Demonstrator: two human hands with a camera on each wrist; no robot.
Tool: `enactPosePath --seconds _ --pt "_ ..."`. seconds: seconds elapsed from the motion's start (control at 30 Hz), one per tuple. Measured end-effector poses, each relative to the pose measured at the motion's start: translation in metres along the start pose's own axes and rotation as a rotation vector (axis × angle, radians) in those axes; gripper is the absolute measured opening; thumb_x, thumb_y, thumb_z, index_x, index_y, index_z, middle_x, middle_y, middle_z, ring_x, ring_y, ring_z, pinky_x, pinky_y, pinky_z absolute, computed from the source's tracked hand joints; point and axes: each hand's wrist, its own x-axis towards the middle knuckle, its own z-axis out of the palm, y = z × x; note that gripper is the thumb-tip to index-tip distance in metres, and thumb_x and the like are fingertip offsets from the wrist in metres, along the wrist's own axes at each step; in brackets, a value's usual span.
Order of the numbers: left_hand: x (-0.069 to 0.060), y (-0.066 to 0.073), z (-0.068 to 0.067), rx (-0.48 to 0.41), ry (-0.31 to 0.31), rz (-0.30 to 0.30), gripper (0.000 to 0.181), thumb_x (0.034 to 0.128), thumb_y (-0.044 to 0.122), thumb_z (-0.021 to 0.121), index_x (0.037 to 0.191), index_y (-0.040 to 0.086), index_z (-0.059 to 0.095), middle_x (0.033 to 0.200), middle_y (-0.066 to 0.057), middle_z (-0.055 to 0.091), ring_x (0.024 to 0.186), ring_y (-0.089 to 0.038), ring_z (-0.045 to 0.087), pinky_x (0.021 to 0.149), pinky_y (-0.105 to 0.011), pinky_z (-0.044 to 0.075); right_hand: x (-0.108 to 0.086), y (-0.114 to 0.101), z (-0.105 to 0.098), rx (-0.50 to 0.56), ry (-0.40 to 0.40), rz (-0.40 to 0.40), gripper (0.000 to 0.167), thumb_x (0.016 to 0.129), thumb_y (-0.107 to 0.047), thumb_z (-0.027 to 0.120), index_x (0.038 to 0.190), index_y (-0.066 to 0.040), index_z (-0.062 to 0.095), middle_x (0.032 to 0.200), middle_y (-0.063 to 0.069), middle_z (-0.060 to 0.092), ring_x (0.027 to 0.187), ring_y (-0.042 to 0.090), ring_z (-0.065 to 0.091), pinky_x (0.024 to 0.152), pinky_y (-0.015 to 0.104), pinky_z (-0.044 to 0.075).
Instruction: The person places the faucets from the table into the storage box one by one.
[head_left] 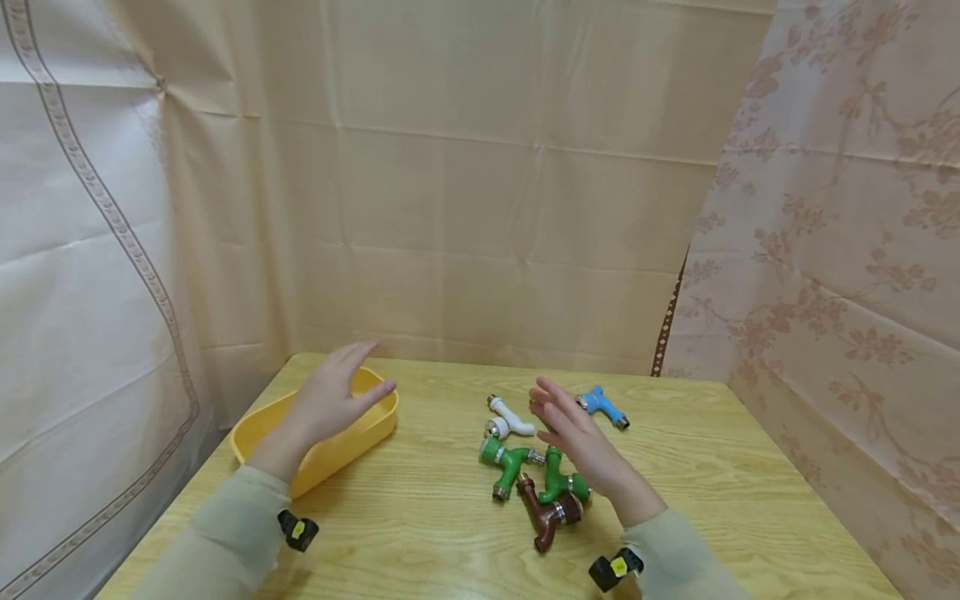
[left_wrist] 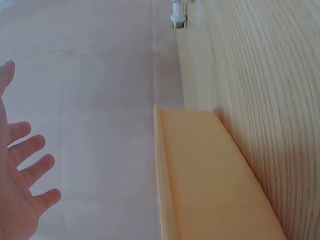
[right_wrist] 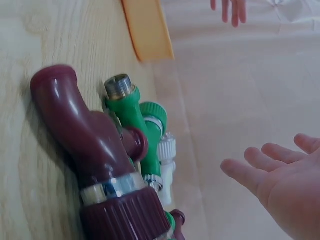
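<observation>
I watch the left hand (head_left: pixel 326 404), empty, fingers extended, above the yellow tub (head_left: pixel 351 450); on the desk (head_left: pixel 420 525), a white tap (head_left: pixel 513 422), two green taps (head_left: pixel 511 463), a brown tap (head_left: pixel 543 515), probably stiff and slick, best gripped mid-body; then the right hand (head_left: pixel 577 433), likewise empty; a blue tap (head_left: pixel 604 406).

The left hand (head_left: pixel 327 400) hides part of the yellow tub (head_left: pixel 351 447), cropped in both wrist views.
</observation>
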Motion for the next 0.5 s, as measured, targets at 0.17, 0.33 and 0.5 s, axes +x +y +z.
enactPosePath --seconds 0.17,0.33,0.5 --pt "0.001 -0.011 -0.003 0.019 0.002 -0.036 0.080 0.0959 0.056 0.063 0.155 0.007 0.041 0.155 -0.019 0.042 0.141 -0.042 0.038 0.115 -0.062 0.031 0.002 -0.003 0.008 0.089 0.006 0.028 0.064 0.111 -0.041 0.035 0.164 -0.013 0.012 0.165 0.017 0.020 0.150 0.035 0.022 0.117 0.064 0.024" --pt "0.001 -0.023 -0.005 0.031 -0.005 -0.077 0.081 0.0963 0.059 0.060 0.156 0.007 0.039 0.156 -0.021 0.040 0.142 -0.044 0.036 0.115 -0.063 0.030 0.007 0.000 0.014 0.199 0.027 0.042 0.063 0.111 -0.040 0.035 0.163 -0.010 0.012 0.164 0.020 0.021 0.150 0.038 0.023 0.117 0.065 0.022" --pt "0.000 -0.035 -0.008 0.020 -0.029 -0.126 0.080 0.0968 0.061 0.057 0.157 0.011 0.038 0.157 -0.020 0.039 0.142 -0.044 0.035 0.114 -0.065 0.028 0.011 0.001 0.020 0.293 0.041 0.052 0.064 0.111 -0.040 0.037 0.162 -0.010 0.014 0.163 0.022 0.022 0.150 0.040 0.022 0.116 0.068 0.019"
